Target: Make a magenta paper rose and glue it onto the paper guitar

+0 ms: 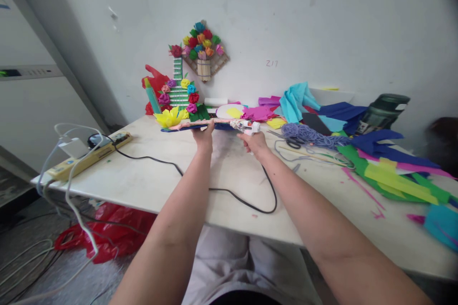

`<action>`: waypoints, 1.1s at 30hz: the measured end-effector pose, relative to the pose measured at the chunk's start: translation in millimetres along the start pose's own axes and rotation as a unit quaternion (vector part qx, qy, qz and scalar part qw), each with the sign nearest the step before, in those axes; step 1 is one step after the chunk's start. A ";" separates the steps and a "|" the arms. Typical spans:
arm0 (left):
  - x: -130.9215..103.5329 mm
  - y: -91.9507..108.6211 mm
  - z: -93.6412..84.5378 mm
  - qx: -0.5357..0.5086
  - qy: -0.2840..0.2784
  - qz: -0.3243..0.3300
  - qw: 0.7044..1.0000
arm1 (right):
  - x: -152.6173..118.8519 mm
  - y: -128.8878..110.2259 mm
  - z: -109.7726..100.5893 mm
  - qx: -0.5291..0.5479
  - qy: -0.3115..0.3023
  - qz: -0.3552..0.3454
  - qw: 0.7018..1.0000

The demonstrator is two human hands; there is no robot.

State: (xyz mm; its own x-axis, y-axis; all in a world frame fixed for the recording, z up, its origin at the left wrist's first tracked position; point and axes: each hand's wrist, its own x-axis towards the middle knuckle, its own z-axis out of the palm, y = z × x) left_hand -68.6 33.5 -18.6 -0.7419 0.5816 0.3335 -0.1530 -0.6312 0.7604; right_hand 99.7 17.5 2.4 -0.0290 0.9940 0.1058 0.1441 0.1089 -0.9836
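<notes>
My left hand (203, 137) is closed on the edge of a flat craft board (218, 125), which it holds level above the table. Paper pieces lie on the board, among them a large yellow paper flower (171, 117) at its left end and green leaves (199, 113). In my right hand (255, 143) is a white glue gun (250, 127), its nozzle against the board's right end. A black cord hangs from it. Behind the board stands a green guitar-shaped piece (178, 94) with paper roses.
A yellow power strip (91, 157) lies at the left, its black cord (229, 191) crossing the table (143, 176). Purple yarn (307, 134), scissors (294, 143), crepe paper (397, 178) and a dark green bottle (382, 112) are at the right. A flower plaque (203, 70) leans on the wall.
</notes>
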 end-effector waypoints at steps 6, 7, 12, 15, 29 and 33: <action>-6.3 12.5 3.5 -0.052 0.024 -0.024 0.998 | 4.9 6.0 -0.9 -0.021 0.011 -0.003 1.000; -6.7 13.8 3.6 -0.061 0.026 -0.022 0.998 | 6.0 7.3 -1.0 -0.022 0.015 -0.004 1.000; -6.4 15.2 2.9 -0.088 0.034 -0.029 0.995 | 5.9 7.7 -2.0 0.010 0.019 -0.019 1.000; -6.9 15.8 2.6 -0.090 0.033 -0.037 0.995 | 2.6 5.0 -2.5 0.027 0.005 -0.030 0.999; -6.8 7.8 2.3 -0.079 0.003 -0.031 0.996 | 6.1 8.6 -5.1 0.038 0.008 -0.036 0.999; -7.3 8.2 2.5 -0.074 0.003 -0.029 0.997 | 7.5 9.6 -5.6 0.030 0.006 -0.038 0.999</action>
State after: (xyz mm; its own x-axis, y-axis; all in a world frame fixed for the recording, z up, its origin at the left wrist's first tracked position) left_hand -62.8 25.3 -13.5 -0.7335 0.6157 0.2879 -0.2895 -0.6662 0.6873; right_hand 106.4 26.1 -5.4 -0.0255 0.9831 0.1810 0.0821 0.1825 -0.9798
